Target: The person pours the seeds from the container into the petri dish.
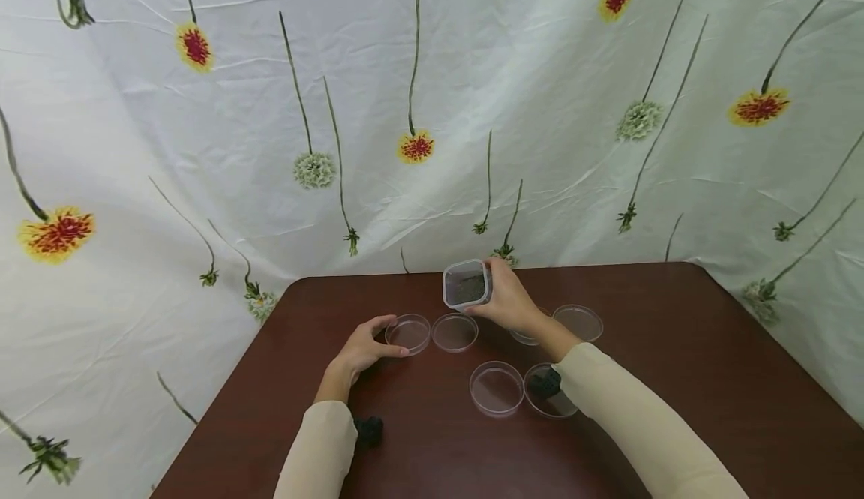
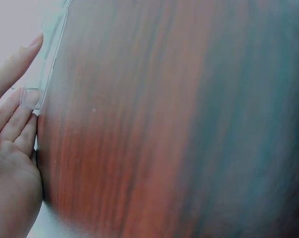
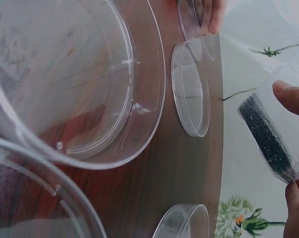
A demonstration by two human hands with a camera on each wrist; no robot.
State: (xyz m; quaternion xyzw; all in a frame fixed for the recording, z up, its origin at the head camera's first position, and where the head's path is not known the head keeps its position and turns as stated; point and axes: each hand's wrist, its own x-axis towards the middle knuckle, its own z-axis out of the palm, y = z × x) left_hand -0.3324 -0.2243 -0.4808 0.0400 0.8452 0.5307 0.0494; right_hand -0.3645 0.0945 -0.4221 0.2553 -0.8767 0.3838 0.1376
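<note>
My left hand [image 1: 361, 347] holds a clear petri dish [image 1: 409, 334] at the left end of the back row, thumb on the near side and fingers at the far side. In the left wrist view, that dish's rim [image 2: 31, 96] shows between thumb and fingers. My right hand [image 1: 508, 300] grips a clear square plastic tub [image 1: 466, 307] raised above the table's back part. Dark granules [image 3: 266, 139] lie in the tub, which is tilted in the right wrist view. Just below the tub in the head view sits another petri dish [image 1: 455, 334], beside the held one.
Two petri dishes stand at the back right, one petri dish [image 1: 578, 323] plainly seen, the other partly behind my right wrist. Nearer, a petri dish [image 1: 496, 390] adjoins another petri dish [image 1: 552, 403] partly covered by my right forearm. A flowered cloth [image 1: 378, 206] hangs behind the brown table [image 1: 418, 439].
</note>
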